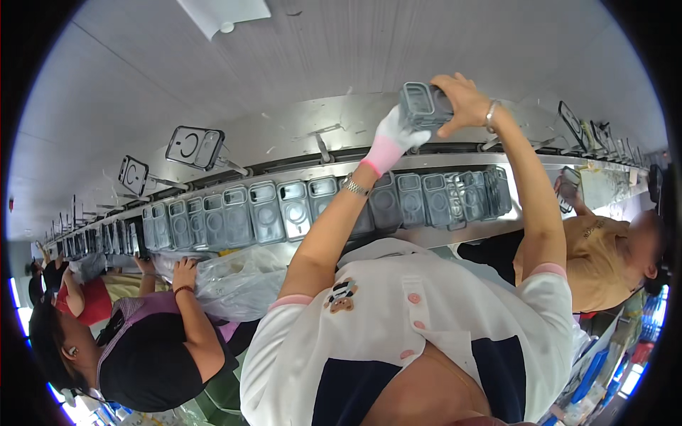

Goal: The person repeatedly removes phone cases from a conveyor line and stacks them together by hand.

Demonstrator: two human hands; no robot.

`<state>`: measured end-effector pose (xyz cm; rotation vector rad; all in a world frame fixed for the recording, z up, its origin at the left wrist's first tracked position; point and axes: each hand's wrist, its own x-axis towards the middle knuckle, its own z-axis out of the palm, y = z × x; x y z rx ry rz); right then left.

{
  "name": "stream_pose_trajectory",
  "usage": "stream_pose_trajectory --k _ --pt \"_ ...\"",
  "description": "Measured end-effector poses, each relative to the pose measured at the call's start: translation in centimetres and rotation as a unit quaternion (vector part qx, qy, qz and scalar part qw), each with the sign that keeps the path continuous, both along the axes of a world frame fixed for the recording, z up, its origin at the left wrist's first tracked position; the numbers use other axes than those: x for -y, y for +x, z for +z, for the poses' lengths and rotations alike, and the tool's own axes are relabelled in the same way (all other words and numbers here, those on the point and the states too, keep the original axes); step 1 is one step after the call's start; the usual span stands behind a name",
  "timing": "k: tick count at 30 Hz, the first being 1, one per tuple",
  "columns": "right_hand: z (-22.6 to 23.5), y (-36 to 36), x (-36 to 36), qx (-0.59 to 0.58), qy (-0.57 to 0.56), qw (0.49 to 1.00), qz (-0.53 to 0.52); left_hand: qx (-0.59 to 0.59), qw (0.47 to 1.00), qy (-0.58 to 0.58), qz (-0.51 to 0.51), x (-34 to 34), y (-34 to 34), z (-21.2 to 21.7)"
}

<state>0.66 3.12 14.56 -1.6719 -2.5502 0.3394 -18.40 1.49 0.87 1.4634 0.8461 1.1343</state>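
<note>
Raised over the far side of the bench is what looks like a small stack of translucent grey phone cases (418, 101), its camera cut-out end facing up. My left hand (398, 139), in a white glove with a pink cuff, closes on the stack from the lower left. My bare right hand (463, 104) grips it from the right, fingers and thumb spread around its edge. Below my wrists, a long row of similar phone cases (294, 208) leans overlapped along the bench; my left forearm hides part of it.
Upright holders along the line carry phone cases, such as a dark-framed clear case (195, 147) at left. Clear plastic bags (238, 284) lie below the row. A co-worker in black (160, 355) works close at left, another in a tan shirt (604, 259) at right.
</note>
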Motion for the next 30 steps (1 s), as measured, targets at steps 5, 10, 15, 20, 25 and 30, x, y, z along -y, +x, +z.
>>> stream_pose_trajectory --k 5,10,15,20,25,30 --pt "1.0 5.4 0.5 -0.167 0.043 0.979 -0.106 -0.125 0.968 -0.138 -0.166 3.1 -9.8 -3.3" --pt "2.3 0.3 1.1 -0.414 -0.034 0.908 -0.059 0.005 0.967 -0.246 0.063 5.5 -23.1 -5.0" --pt "2.7 -11.6 -0.7 -0.459 -0.056 0.883 0.078 0.046 0.892 -0.096 0.439 3.7 -35.1 -4.9" --pt "3.0 -24.2 -1.2 -0.541 -0.181 0.8 0.186 -0.207 0.733 0.057 0.645 0.3 -41.7 -0.5" --pt "1.3 -29.7 -3.7 -0.565 -0.177 0.765 0.253 -0.096 0.821 0.093 0.555 0.3 -37.1 -2.1" --pt "1.7 -30.3 -6.2 -0.521 -0.169 0.817 0.181 0.134 0.864 0.03 0.484 0.7 -38.4 2.3"
